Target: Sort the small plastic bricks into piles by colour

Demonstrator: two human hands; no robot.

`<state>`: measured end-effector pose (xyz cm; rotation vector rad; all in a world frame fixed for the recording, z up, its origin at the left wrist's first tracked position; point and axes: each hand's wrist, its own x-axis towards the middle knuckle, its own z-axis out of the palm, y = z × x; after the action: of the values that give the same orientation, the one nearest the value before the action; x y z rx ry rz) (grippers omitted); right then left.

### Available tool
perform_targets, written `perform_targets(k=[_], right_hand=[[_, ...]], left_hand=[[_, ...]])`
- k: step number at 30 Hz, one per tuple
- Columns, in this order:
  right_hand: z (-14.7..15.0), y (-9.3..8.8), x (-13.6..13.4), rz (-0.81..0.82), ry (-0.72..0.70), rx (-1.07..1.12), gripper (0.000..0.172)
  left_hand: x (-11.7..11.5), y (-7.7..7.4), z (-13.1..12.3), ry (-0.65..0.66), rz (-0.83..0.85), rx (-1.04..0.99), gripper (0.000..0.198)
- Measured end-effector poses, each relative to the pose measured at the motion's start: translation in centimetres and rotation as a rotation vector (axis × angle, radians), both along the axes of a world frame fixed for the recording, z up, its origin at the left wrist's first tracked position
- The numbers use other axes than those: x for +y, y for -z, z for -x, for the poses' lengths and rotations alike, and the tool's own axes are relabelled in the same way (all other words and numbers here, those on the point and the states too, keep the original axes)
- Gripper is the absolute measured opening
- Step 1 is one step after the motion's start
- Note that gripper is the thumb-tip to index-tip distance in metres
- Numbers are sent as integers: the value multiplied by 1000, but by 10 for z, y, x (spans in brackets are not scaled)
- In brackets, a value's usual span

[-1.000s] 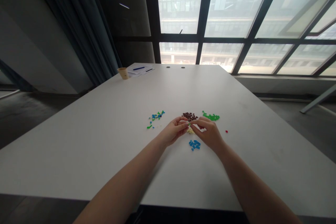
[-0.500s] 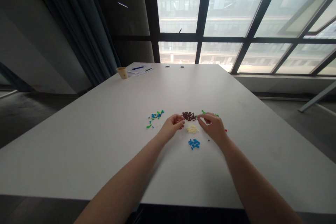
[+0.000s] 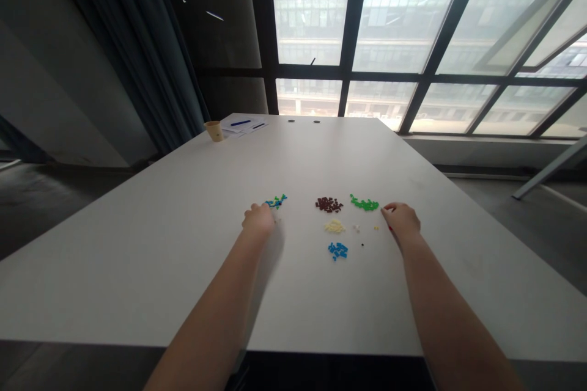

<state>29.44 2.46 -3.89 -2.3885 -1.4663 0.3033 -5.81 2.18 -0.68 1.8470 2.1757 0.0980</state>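
My left hand (image 3: 258, 219) is over the near left edge of a mixed pile of blue, green and yellow pieces (image 3: 277, 201); its fingertips are hidden and blurred. My right hand (image 3: 402, 220) rests just right of the green pile (image 3: 365, 204), thumb and fingers pinched together on something too small to make out. Left of the green pile lies a dark brown pile (image 3: 329, 204). Below it are a pale yellow pile (image 3: 334, 226) and a blue pile (image 3: 338, 250). A red bit shows beside my right hand.
Small clear pieces (image 3: 356, 228), a few yellow bits (image 3: 376, 228) and one black piece (image 3: 362, 245) lie on the white table (image 3: 312, 165). At the far left stand a paper cup (image 3: 214, 131) and papers (image 3: 243, 128) with pens.
My left hand has moved left from beside the brown pile to the mixed pile. My right hand has moved right, uncovering the green pile and small yellow and clear bits.
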Motion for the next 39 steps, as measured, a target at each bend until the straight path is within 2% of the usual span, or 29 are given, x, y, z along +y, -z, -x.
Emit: perform_targets(k=[3,14,31,39], right_hand=[[2,0,0,-17,-25,5,29],[11,-2,1,-50,-16,-18,27],[10,-4,-1,31,-39,-62,29],[20,-19,-8,-126,-61,-25,29]], left_hand=[[0,0,-3,-60,40,103,34],[-1,-12,-6,41,79,148,29],[1,-6,-6,64,0,108,29],[5,-1,-2,47,-94,24,23]])
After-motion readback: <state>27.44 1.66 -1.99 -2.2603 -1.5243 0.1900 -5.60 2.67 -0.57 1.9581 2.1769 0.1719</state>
